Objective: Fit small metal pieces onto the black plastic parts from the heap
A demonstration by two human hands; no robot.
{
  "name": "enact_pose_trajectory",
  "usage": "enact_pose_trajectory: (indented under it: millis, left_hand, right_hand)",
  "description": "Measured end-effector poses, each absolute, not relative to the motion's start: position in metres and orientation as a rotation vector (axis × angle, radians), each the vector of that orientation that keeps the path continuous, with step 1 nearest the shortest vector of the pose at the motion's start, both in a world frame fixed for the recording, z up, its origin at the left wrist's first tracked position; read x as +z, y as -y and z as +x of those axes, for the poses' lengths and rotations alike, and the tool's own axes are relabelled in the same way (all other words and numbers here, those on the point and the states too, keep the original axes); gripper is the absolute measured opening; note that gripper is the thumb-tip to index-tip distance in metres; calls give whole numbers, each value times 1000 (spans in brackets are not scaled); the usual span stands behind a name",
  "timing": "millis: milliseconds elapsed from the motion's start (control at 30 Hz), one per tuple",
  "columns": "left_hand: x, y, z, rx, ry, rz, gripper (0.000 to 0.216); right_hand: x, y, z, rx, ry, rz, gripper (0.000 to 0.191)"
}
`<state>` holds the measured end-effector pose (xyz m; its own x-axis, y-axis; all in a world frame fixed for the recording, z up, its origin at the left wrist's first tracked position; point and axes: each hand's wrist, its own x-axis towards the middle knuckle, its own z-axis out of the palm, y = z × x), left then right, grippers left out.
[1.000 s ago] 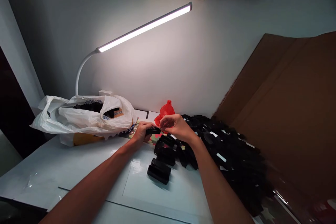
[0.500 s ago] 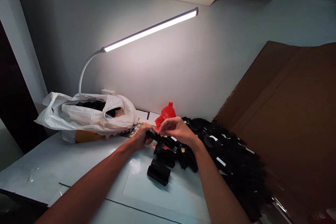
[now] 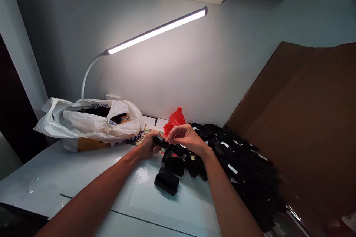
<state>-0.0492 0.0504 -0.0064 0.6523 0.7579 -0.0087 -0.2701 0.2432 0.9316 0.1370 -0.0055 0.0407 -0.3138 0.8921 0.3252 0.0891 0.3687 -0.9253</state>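
Both my hands meet over the white table [image 3: 83, 170]. My left hand [image 3: 148, 143] is closed around one end of a small black plastic part [image 3: 159, 141]. My right hand [image 3: 185, 137] pinches the same part from the other side, fingers curled. Just below them lie two black parts stacked on the table [image 3: 167, 182] and the near edge of a big heap of similar black parts [image 3: 239, 163] that spreads to the right.
A white plastic bag [image 3: 91, 124] with dark items inside lies at the left. A crumpled red bag [image 3: 174, 118] sits behind my hands. A lit white desk lamp [image 3: 155, 31] arches overhead. A brown cardboard sheet [image 3: 308, 118] leans at the right.
My hands have stayed together on the black part, with the part tilted slightly more upright. The view shifted a little.
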Motion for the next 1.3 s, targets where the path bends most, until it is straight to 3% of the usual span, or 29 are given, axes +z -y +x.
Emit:
enact_pose_trajectory:
  millis: [500, 733, 1000, 1300]
  left_hand:
    - [-10, -52, -46, 721, -494, 1116, 24]
    - [-9, -52, -46, 737, -510, 1084, 24]
    - [-14, -57, -44, 859, -627, 1099, 29]
    - [-13, -57, -40, 961, -643, 1160, 37]
  right_hand:
    - [44, 9, 136, 1087, 1691, -897, 39]
    - [47, 12, 135, 1124, 1797, -906, 30]
    - [33, 1, 136, 901, 1815, -1036, 22]
    - [14, -9, 145, 751, 1728, -1181, 42]
